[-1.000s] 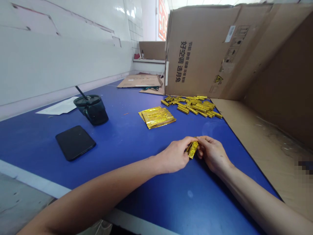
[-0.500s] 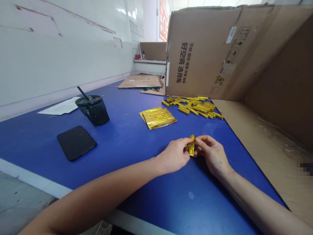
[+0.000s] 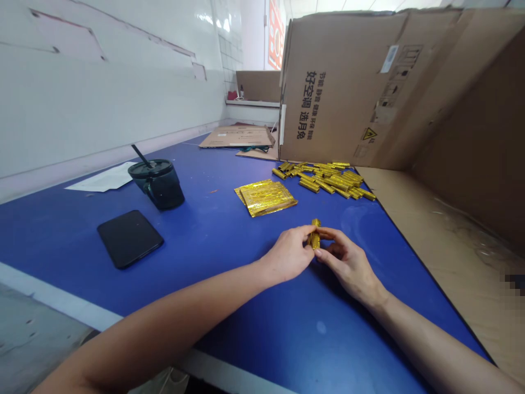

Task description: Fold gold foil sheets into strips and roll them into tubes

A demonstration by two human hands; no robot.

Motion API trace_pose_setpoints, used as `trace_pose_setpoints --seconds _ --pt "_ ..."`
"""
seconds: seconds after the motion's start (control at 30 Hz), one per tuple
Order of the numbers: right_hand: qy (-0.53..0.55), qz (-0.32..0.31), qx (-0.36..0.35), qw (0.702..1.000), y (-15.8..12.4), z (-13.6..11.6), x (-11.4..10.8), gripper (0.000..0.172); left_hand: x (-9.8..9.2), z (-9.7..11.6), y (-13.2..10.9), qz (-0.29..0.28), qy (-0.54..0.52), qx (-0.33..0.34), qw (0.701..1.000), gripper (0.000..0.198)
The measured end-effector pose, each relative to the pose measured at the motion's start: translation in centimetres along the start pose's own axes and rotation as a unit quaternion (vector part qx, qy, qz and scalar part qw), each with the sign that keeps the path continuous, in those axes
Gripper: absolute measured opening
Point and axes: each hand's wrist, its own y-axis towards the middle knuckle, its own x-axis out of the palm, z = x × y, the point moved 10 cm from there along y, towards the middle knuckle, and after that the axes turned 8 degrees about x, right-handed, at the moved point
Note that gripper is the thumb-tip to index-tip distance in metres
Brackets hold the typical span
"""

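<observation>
Between my two hands, just above the blue table (image 3: 197,235), is a small gold foil roll (image 3: 315,235), held nearly upright in view. My left hand (image 3: 289,253) pinches it from the left with closed fingers. From the right, my right hand (image 3: 346,261) grips it too, thumb at the near end and fingers near the far end. Parts of the roll are hidden behind the fingertips. Beyond my hands lies a stack of flat gold foil sheets (image 3: 268,197). Farther right, a heap of several similar gold rolls (image 3: 332,178) lies against the cardboard.
On the left stand a dark lidded mug (image 3: 164,189) with a straw and a black phone (image 3: 130,239), with white paper (image 3: 100,178) behind. A large cardboard box (image 3: 344,87) rises at the back right. Flat cardboard (image 3: 235,137) lies at the far end.
The gold piece looks narrower and more tightly rolled now. My right thumb has moved down to its near end, and the right fingers have shifted left toward its far end.
</observation>
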Motion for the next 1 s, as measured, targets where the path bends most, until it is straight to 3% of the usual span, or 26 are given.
trace_pose_setpoints --seconds 0.47,0.7,1.0 --pt "-0.1 0.014 -0.073 0.992 -0.3 -1.2 -0.2 0.029 0.3 0.4 0.1 -0.024 -0.033 0.023 0.999 0.042" --pt "-0.109 0.039 -0.071 0.991 -0.1 -1.0 -0.9 0.028 0.4 0.7 -0.1 -0.016 -0.027 0.034 0.999 0.049" --pt "-0.176 0.027 -0.11 0.978 -0.5 -2.7 -0.7 0.027 0.0 0.4 0.1 0.019 -0.058 0.04 0.997 0.033"
